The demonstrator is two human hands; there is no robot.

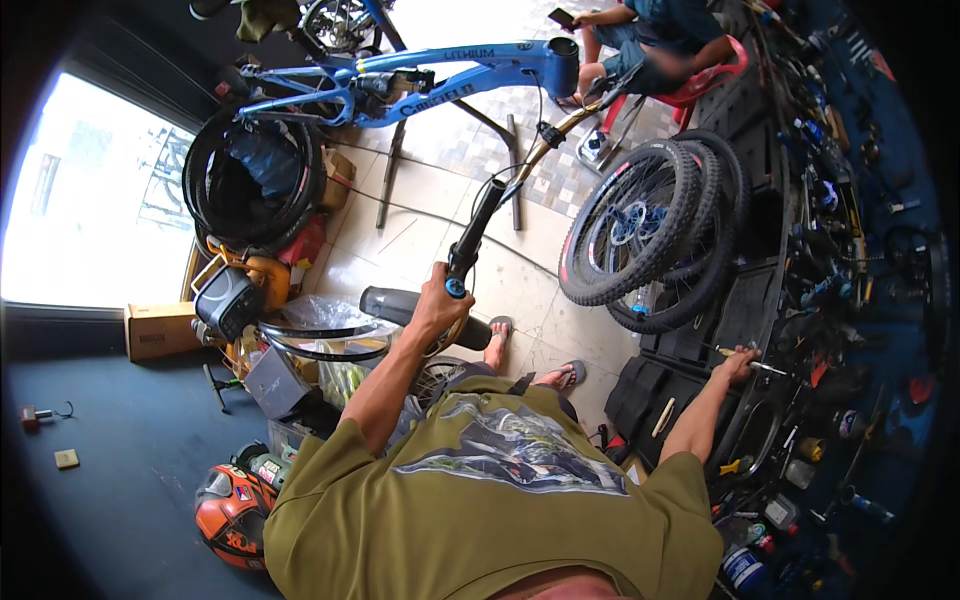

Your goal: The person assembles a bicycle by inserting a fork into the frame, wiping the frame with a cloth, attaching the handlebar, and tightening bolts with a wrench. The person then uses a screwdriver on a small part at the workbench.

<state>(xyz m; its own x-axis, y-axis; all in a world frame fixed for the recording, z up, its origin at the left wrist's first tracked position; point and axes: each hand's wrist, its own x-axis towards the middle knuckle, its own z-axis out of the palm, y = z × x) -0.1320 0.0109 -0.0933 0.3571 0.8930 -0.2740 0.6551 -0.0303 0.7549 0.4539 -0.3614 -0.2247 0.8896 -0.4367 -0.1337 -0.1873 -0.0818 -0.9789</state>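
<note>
Several wheels point(632, 222) unmounted, the blue frame point(455, 88) without any
Left hand point(438, 305) clenches a blue-capped bar point(465, 252) before the shirt point(480, 540); right hand point(738, 366) seems closed on a slim tool point(768, 368), rightward; assembly looks incomplete

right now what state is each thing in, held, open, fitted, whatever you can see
Left hand: closed around handlebar
Handlebar: held, cables attached
Right hand: closed around slim tool
Slim tool: held
Blue bike frame: raised, no wheels fitted
Bike wheels: tyres on, leaning together
Red chair: occupied
Cardboard box: looks shut
</note>
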